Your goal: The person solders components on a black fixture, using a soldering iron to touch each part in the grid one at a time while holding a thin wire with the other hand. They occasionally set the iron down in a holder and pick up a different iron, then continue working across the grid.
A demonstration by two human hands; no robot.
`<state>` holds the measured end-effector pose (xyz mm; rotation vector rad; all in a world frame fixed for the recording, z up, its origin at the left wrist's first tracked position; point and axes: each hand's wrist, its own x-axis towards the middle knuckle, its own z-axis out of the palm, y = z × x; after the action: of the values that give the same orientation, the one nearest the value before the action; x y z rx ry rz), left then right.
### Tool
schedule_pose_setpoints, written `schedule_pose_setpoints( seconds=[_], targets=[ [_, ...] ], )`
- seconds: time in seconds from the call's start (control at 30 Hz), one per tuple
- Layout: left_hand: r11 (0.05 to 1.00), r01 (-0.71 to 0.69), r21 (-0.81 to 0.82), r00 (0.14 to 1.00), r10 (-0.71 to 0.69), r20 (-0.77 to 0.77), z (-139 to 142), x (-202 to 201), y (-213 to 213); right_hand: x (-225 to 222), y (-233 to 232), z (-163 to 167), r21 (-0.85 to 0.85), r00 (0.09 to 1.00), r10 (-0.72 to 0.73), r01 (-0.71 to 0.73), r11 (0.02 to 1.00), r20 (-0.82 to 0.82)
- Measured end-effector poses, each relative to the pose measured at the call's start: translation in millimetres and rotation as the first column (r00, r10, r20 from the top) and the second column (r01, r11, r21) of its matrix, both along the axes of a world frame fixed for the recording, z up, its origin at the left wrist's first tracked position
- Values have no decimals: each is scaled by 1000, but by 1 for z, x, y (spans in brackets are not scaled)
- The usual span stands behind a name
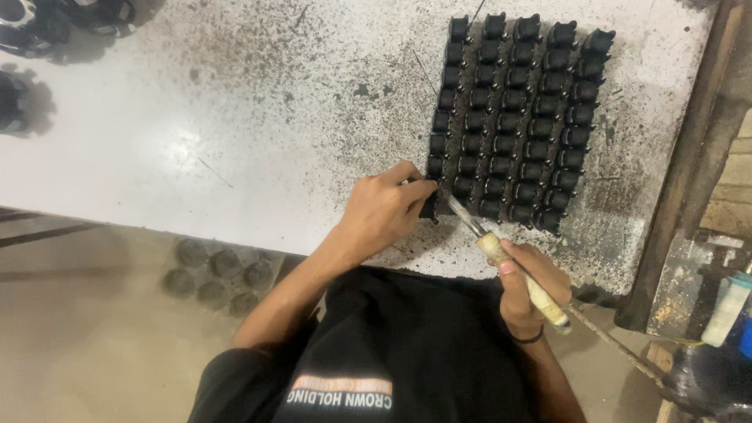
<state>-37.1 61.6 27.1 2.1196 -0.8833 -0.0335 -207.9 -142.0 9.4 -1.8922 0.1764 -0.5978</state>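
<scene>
- The left hand (385, 210) pinched a small black part (428, 208) between thumb and fingertips, pressing it onto the white table (235, 141) at the near left corner of the block of parts
- The right hand (531, 286) was clenched around the pale wooden handle of a hand tool (501, 254), held below and right of the block of parts
- The tool's thin metal blade slanted up and left, its tip meeting the pinched part just beside the block's nearest row
- The block of parts (517, 117), many small black pieces in tidy rows, stood on a dark, gritty patch of the table
- Black toothed pieces (23, 31) lay far left of the block, at the table's far corner
- A grey moulded tray (219, 274) sat on the floor, below and left of the block
</scene>
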Motion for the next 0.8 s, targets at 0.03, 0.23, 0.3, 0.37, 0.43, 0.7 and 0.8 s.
schedule_pose_setpoints(
  seconds=[0.03, 0.23, 0.3, 0.37, 0.43, 0.7, 0.8],
  targets=[
    [1000, 3, -9, 1000, -3, -11, 0, 1, 0, 0, 1, 1, 9, 1000, 2, -2, 1000, -6],
    [999, 10, -49, 1000, -10, -11, -3, 3, 1, 4, 1, 1, 51, 1000, 7, -7, 999, 9],
    [998, 14, -55, 1000, -14, 2, -4, 3, 0, 4, 0, -1, 56, 1000, 1, -2, 998, 30],
    [999, 12, -48, 1000, -11, 11, -6, 3, -1, 6, -1, -4, 65, 995, 2, -8, 998, 99],
    [1000, 17, -27, 1000, -17, -1, -8, 4, -1, 8, -2, -6, -57, 990, 16, -8, 998, 137],
    [999, 35, -10, 999, -35, 26, -10, 8, -5, 3, -2, 1, -37, 1000, 24, -24, 999, 8],
    [999, 42, 34, 997, -45, 66, 4, 8, -6, 0, -12, 1, 9, 999, 15, -15, 1000, 46]
  ],
)
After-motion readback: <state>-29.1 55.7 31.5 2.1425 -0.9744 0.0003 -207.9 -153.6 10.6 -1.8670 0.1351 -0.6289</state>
